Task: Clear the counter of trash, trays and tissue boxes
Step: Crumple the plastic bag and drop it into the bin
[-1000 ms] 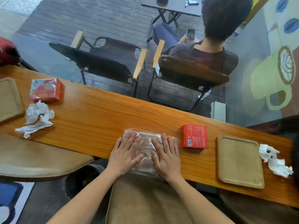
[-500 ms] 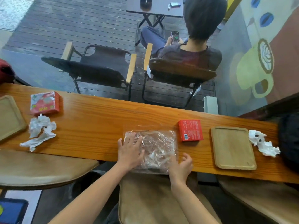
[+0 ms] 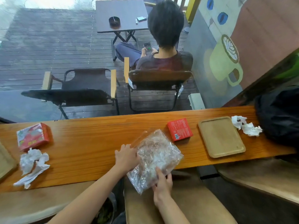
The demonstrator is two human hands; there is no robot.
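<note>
At lower centre, right hand [image 3: 162,183] pinches the clear plastic bag [image 3: 155,159] overhanging the counter [image 3: 90,146]; left hand [image 3: 126,156] grips its left edge.

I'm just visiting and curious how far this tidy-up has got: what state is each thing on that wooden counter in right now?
Crinkled clear plastic bag: tilted, partly over the counter's near edge, held by both hands.
Left hand: holds the bag's left edge.
Right hand: pinches the bag's near corner.
Red tissue box: lying flat, untouched.
Red-and-white tissue box: on the counter, untouched.
Light wooden tray: flat, nothing on it.
Crumpled white tissues: right pile, left pile, not collected.
</note>
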